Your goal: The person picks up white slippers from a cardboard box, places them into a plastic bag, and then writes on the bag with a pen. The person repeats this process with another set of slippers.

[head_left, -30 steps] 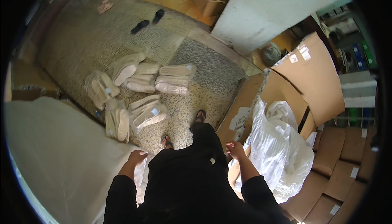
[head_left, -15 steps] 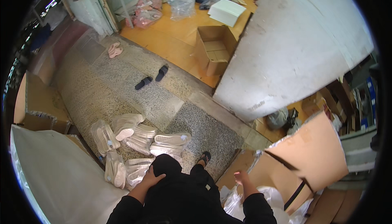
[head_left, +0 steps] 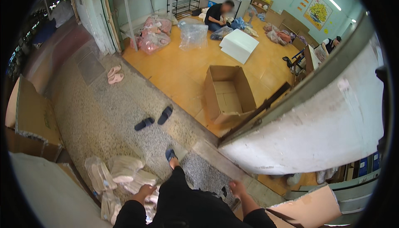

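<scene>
My left hand (head_left: 144, 192) hangs beside my left thigh, above several pairs of pale shoe soles in clear plastic bags (head_left: 128, 170) on the ground. It holds nothing, and its fingers look loosely apart. On the other side, my right hand (head_left: 237, 189) hangs free near the door sill, slightly blurred, with loosely bent fingers and nothing seen in it. My foot in a dark slipper (head_left: 169, 154) is set forward on the speckled floor. Ahead of it lies a pair of black slide sandals (head_left: 144, 124).
An open cardboard box (head_left: 229, 91) stands inside the doorway, before a white block (head_left: 239, 45). Beyond it a person (head_left: 217, 16) sits on the orange floor near bagged items (head_left: 153, 34). The white door panel (head_left: 307, 132) rises at right. Cartons flank me. Pink clogs (head_left: 115, 75) lie left.
My view has tilted up, showing more of the room. My foot has stepped forward toward the sandals. My left hand has come off my thigh, and the bagged soles now sit lower in view.
</scene>
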Available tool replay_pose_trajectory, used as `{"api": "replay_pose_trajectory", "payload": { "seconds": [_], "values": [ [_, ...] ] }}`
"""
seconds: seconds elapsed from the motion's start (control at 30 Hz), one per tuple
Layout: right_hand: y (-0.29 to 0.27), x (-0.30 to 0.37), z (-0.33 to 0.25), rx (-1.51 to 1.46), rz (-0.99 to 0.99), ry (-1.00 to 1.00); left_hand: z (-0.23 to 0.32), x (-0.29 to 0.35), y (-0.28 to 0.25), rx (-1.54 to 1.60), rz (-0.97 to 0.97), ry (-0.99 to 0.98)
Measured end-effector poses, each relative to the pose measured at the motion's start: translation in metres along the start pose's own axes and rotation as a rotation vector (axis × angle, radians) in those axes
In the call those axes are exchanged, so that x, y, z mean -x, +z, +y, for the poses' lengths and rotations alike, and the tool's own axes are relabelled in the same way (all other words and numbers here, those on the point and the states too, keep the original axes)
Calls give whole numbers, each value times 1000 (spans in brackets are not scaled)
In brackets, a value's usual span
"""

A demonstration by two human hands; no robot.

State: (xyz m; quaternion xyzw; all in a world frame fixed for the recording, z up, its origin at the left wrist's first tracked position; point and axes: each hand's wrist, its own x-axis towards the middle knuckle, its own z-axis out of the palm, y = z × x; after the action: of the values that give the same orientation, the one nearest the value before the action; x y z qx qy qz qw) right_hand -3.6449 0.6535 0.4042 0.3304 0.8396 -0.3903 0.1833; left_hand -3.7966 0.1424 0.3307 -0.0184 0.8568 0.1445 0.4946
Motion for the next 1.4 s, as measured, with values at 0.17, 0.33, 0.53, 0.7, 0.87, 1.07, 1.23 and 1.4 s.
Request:
{"api": "replay_pose_trajectory", "payload": {
  "seconds": [0.17, 0.33, 0.53, 0.7, 0.87, 1.07, 1.23, 1.4],
  "values": [
    [-7, -41, -25, 300, -457, 461, 68, -45, -171, 431, 260, 195],
    [-20, -150, -146, 220, 12, 190, 106, -72, -261, 655, 411, 332],
    [-57, -242, -362, 141, 27, -295, 81, -111, -280, 336, 109, 76],
    [-51, -299, -378, 35, 78, -287, 63, -105, -315, 219, 96, 136],
    [-33, -407, -301, 519, -239, -24, 108, -163, -377, 358, 97, 19],
    [-98, -568, -327, 523, -416, 78, 217, -235, -481, 147, 87, 224],
    [-171, -650, -457, 79, 118, -144, 354, -324, -624, 96, 271, 247],
    [-221, -701, -544, -313, 185, -161, 481, -402, -742, 688, 249, 421]
  ]
}}
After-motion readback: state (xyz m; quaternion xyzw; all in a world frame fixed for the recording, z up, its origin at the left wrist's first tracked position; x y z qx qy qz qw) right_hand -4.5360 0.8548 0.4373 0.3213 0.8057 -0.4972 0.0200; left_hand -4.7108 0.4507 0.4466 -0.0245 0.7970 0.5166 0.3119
